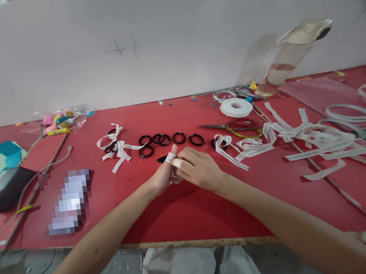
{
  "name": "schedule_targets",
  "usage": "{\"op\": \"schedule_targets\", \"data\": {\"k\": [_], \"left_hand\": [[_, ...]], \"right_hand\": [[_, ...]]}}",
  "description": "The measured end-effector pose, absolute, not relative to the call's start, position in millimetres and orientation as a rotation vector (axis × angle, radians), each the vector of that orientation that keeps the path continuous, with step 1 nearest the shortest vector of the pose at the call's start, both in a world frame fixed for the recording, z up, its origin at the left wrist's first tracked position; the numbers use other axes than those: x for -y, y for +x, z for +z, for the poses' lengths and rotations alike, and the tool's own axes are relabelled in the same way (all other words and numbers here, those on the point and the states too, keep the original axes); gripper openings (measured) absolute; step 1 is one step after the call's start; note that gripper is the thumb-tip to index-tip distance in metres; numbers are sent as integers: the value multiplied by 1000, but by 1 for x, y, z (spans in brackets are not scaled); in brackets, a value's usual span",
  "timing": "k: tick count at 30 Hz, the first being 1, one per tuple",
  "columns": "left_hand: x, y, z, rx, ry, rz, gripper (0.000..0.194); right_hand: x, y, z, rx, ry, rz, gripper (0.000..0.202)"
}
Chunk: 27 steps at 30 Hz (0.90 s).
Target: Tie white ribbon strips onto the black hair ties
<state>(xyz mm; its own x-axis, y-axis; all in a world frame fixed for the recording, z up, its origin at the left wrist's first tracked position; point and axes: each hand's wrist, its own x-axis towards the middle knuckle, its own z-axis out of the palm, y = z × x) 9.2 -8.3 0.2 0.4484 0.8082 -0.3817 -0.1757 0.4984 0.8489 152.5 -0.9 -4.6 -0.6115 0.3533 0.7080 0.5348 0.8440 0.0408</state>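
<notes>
My left hand [163, 177] and my right hand [196, 167] meet over the red table [185, 208], fingers pressed together. A strip of white printed ribbon [174, 160] wraps around the fingers, and a black hair ring [162, 159] peeks out just beyond the left fingertips. Both hands pinch the ribbon; how the ring is held is hidden. Several loose black rings [178, 138] lie in a row just beyond the hands. Two finished ribbon bows [117, 147] lie at the row's left end.
Scissors [231, 126], a white ribbon roll [236, 107] and a tangle of cut ribbon strips [316, 136] lie to the right. A clear bottle [289, 55] leans on the wall. A phone [4, 189], cable, coloured papers and a bag of small items sit at left.
</notes>
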Motion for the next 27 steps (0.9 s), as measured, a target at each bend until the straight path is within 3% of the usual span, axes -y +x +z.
{"op": "schedule_targets", "data": {"k": [10,20,23,27], "left_hand": [[9,9,-1,-856,886,777,71],[7,0,3,-960,1119,702,73],[6,0,7,-1001,1177,722,72],[7,0,10,-1006,1163,760,66]], "right_hand": [[-2,152,-10,2177,-599,-236,21],[7,151,2,1844,-649,949,9],[7,148,-1,1598,-722,1221,4],[7,142,-10,1290,-764,1445,13]]}}
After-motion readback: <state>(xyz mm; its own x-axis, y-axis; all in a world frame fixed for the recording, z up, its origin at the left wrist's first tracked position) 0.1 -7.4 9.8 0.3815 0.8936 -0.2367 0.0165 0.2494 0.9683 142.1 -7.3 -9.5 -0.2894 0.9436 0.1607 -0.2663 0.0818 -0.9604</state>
